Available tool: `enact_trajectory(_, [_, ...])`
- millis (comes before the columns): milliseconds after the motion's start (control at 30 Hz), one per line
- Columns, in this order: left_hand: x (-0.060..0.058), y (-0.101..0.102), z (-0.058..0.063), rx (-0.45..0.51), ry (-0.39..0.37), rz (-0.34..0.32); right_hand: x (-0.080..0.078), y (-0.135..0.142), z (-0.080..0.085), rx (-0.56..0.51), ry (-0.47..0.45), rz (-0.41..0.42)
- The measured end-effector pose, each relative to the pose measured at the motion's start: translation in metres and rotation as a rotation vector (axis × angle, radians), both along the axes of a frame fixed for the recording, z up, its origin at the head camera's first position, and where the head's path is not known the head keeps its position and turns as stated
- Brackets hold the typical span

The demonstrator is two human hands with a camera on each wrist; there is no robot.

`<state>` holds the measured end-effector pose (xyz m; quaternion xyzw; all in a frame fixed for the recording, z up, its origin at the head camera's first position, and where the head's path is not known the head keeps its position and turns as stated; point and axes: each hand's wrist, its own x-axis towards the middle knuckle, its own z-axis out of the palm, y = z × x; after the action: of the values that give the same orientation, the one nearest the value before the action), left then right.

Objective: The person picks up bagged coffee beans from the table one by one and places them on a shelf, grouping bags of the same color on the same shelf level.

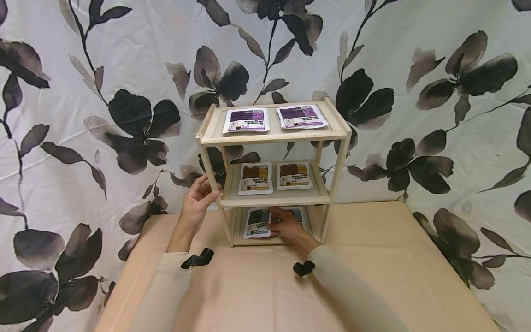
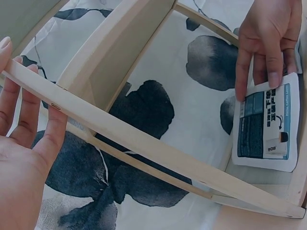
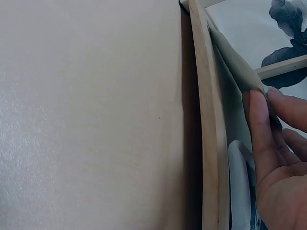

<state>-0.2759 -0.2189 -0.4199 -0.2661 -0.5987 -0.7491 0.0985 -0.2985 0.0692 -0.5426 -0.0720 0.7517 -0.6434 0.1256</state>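
A three-tier wooden shelf rack (image 1: 275,201) stands against the cloth backdrop. My left hand (image 1: 194,203) holds its left front post (image 2: 115,120), the thumb in front and the fingers behind. On the bottom tier, my right hand (image 1: 286,224) pinches the right edge of the left teal-and-white coffee packet (image 1: 257,223). That packet's printed face (image 2: 254,129) shows in the left wrist view; seen edge-on, the packet (image 3: 240,69) is tilted in the right wrist view. Beside it, a second teal packet (image 1: 297,213) is partly hidden behind my right hand.
Two purple-and-white packets, left (image 1: 246,121) and right (image 1: 302,116), lie on the top tier. The middle tier bears two brown-and-yellow packets, left (image 1: 255,179) and right (image 1: 294,175). Beneath the rack is a beige tabletop (image 1: 257,286); a floral cloth (image 1: 137,55) hangs behind.
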Motion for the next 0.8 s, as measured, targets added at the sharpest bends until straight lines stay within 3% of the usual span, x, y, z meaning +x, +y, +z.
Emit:
enact_trajectory(100, [-0.0001,0.0,-0.0002,-0.001,0.0,0.0,-0.0001,0.0002,-0.0015,-0.001,0.003,0.009])
enact_trajectory(367, [-0.0002,0.0007,-0.0008,0.006,0.002,0.001,0.0013,0.0028,-0.0018,0.116,0.092,0.003])
enact_trajectory(633, [-0.0012,0.0,-0.0012,0.009,0.011,-0.002,0.0014,0.0065,-0.0027,0.059,0.099,0.053])
enact_trajectory(800, [-0.0013,-0.0001,-0.0011,0.008,0.012,-0.005,0.0015,0.0062,-0.0034,0.061,0.104,0.03])
